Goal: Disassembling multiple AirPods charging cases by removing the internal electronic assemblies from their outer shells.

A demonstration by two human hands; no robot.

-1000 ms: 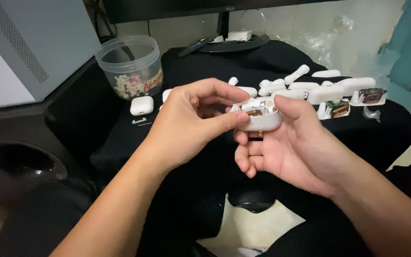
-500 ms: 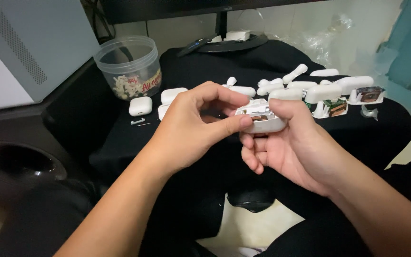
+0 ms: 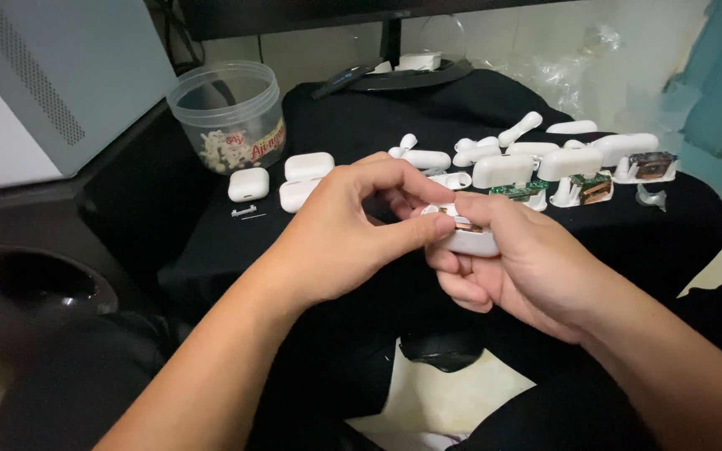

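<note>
My right hand (image 3: 518,263) cradles a small white earbud case (image 3: 471,241) with its inner parts exposed, copper and dark bits showing on top. My left hand (image 3: 351,234) reaches over from the left; its thumb and fingertips pinch at the top of the same case. Both hands hover above a black cloth-covered table (image 3: 361,125). Part of the case is hidden by my fingers.
A clear plastic tub (image 3: 229,113) stands at the back left. Three closed white cases (image 3: 249,184) lie near it. Several white shell halves and small circuit boards (image 3: 520,190) are spread along the right. A grey box (image 3: 52,83) sits at far left.
Both hands have shifted slightly lower and nearer to me with the case. My left fingers have closed more tightly on its top.
</note>
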